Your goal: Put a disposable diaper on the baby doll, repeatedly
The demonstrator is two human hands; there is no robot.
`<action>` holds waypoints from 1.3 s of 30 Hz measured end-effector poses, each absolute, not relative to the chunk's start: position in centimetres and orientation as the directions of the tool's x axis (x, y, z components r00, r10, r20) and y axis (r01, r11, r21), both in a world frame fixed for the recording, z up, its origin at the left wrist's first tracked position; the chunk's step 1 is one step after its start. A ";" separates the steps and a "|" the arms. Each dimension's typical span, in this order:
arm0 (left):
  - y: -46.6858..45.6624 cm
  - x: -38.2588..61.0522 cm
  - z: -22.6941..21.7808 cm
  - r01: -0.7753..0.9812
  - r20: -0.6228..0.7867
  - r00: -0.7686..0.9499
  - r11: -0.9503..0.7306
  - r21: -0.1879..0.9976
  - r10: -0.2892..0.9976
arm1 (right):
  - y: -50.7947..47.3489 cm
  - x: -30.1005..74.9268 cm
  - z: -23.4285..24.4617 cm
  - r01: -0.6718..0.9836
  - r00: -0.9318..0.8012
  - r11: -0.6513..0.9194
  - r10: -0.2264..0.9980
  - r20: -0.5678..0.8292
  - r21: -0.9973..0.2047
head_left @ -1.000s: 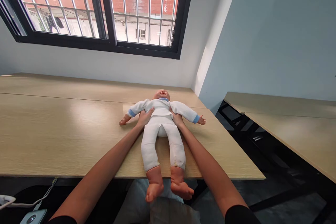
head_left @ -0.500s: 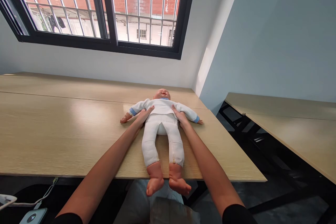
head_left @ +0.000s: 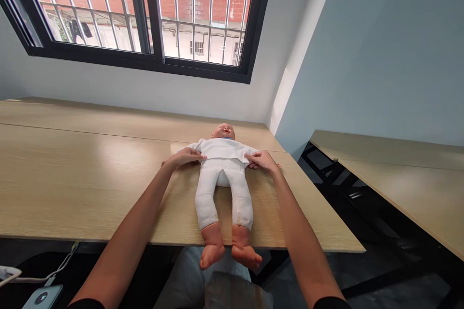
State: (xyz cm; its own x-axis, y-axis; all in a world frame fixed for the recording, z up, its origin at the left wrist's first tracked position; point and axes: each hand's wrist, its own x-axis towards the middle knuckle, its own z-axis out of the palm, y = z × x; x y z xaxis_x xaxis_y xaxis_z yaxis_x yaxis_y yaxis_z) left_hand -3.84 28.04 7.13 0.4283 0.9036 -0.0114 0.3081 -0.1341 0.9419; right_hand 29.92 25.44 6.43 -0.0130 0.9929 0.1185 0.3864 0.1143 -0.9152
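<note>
A baby doll (head_left: 223, 188) lies on its back on the wooden table, head away from me and bare feet jutting past the near edge. It wears a white top (head_left: 224, 148) with a blue collar and white trousers (head_left: 206, 198). My left hand (head_left: 186, 155) pinches the top's lower hem at the left side. At the right side of that hem, my right hand (head_left: 263, 159) pinches the cloth. The doll's arms stretch out sideways, partly hidden behind my hands.
The wooden table (head_left: 90, 183) runs along the wall under a barred window (head_left: 159, 65). A second table (head_left: 398, 169) stands to the right across a gap. At lower left, a phone-like device (head_left: 43, 297) is joined to a white cable (head_left: 63, 265).
Both hands have moved outward from the doll's sides, where they lay against its torso. Now their fingers are closed on the hem of the top. The doll stays in nearly the same place.
</note>
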 end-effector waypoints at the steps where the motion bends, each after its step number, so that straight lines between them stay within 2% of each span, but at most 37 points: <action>1: 28.0 -4.1 7.3 0.286 -0.026 0.436 -0.112 0.952 0.899 | 25.6 29.9 6.5 0.377 -0.005 0.102 0.994 0.108 -0.921; 6: 27.6 -4.4 8.1 0.200 0.054 0.497 -0.175 0.964 0.866 | 25.1 28.6 7.5 0.296 -0.129 0.218 0.974 0.187 -0.930; 11: 27.4 -3.7 7.8 0.231 0.058 0.513 -0.202 0.952 0.857 | 24.3 26.6 8.3 0.382 -0.233 0.336 0.936 0.263 -0.861; 16: 27.3 -3.3 7.6 0.262 0.050 0.492 -0.202 0.944 0.869 | 24.1 25.8 8.4 0.341 -0.311 0.330 0.923 0.226 -0.880; 21: 27.3 -3.8 8.0 0.227 0.082 0.532 -0.236 0.945 0.843 | 23.9 26.4 8.6 0.331 -0.320 0.303 0.927 0.196 -0.894; 31: 27.2 -4.2 8.1 0.231 0.054 0.565 -0.220 0.948 0.824 | 23.5 27.1 8.9 0.327 -0.315 0.249 0.938 0.143 -0.912; 39: 26.8 -1.5 8.0 0.218 0.225 0.480 -0.363 0.906 0.848 | 23.6 24.6 8.6 0.397 -0.281 0.418 0.903 0.325 -0.817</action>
State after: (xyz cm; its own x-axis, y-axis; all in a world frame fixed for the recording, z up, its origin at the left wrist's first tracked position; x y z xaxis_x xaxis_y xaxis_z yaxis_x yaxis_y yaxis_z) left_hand -1.46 26.81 8.01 0.4804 0.8478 0.2245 0.2175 -0.3632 0.9060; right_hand 24.62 23.63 8.64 -0.2806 0.9030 0.3252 0.3972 0.4177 -0.8171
